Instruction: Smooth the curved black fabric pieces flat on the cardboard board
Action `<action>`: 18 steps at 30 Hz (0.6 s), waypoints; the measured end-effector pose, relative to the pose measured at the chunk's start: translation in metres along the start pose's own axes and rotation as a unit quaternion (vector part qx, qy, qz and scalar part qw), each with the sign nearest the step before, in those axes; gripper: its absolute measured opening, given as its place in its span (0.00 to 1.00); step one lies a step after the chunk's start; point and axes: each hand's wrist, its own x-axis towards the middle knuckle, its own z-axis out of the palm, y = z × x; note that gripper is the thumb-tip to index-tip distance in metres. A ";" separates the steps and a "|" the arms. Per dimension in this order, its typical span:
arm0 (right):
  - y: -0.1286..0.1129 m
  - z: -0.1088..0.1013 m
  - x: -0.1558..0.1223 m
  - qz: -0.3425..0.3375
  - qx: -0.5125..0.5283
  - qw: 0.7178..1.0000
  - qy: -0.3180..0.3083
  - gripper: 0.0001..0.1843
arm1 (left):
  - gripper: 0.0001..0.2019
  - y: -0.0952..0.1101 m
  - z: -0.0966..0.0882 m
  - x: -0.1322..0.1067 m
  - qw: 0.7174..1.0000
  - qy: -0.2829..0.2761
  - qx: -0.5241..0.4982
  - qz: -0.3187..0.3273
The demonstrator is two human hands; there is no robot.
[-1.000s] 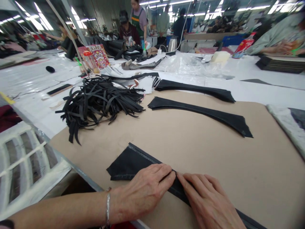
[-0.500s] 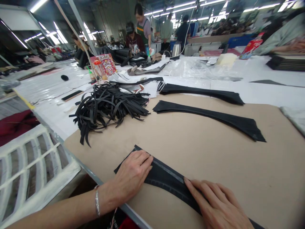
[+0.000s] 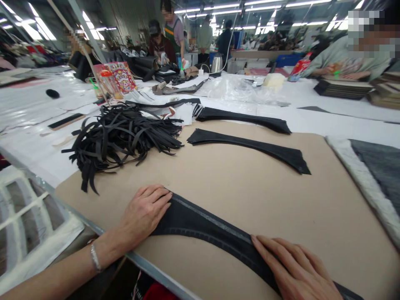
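Observation:
A curved black piece of leather-like material (image 3: 200, 223), wide at its left end and narrower along the middle, lies on the tan board in front of me. A thin grey strip runs along its upper edge, and faint marks follow its lower curve. My left hand (image 3: 145, 212) lies over the left end with its fingers stretched out, covering that end. Farther right, my right hand (image 3: 296, 266) rests flat across the piece, fingertips at its upper edge. Beyond my hands lie two similar black stacked pieces, a nearer one (image 3: 250, 146) and a farther one (image 3: 242, 118).
A heap of narrow black strips (image 3: 125, 139) lies at the left of the tan board (image 3: 312, 200). A white slatted rack (image 3: 31, 221) stands beside the table edge. Folded grey cloth (image 3: 371, 183) is at right. A co-worker (image 3: 331, 62) sits across the table by stacked dark pieces (image 3: 342, 88).
The view has turned rightward. My left hand has shifted toward the piece's left end, which showed beyond it before and is now covered. My right hand remains on the piece.

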 end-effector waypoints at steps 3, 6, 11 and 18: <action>-0.003 -0.007 0.005 0.022 0.009 1.000 0.000 0.22 | 0.08 -0.002 0.001 0.007 0.998 0.008 -0.053 -0.026; -0.010 -0.003 0.018 0.084 0.031 0.996 0.010 0.17 | 0.07 0.000 0.000 0.018 0.992 0.009 -0.105 -0.070; -0.017 0.003 0.038 0.184 0.119 0.973 -0.071 0.09 | 0.08 0.006 -0.003 0.035 0.983 -0.079 -0.143 -0.089; -0.017 0.000 0.047 0.216 0.161 0.954 -0.134 0.07 | 0.10 0.009 -0.006 0.041 0.973 -0.147 -0.141 -0.111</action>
